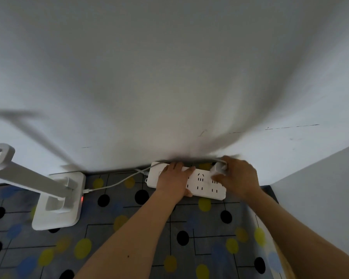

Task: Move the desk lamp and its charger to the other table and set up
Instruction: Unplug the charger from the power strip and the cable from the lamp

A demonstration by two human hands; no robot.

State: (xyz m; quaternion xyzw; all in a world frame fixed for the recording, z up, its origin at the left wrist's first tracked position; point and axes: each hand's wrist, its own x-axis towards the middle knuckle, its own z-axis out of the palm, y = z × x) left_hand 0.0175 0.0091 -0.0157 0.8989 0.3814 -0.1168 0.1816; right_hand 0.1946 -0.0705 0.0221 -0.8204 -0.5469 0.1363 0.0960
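Note:
A white desk lamp (54, 200) stands at the left on the patterned tablecloth, its arm reaching up and left; a small red light glows on its base. A white cable (117, 183) runs from the lamp base toward the white power strip (204, 184) lying against the wall. My left hand (174, 181) presses flat on the strip's left half. My right hand (238, 177) grips the white charger plug (218, 169) at the strip's right end; whether its prongs sit in the socket is hidden.
A white wall (169, 77) rises directly behind the strip. A grey tablecloth (141, 238) with black, yellow and blue dots covers the table. The table's right edge (278, 248) falls off near my right forearm.

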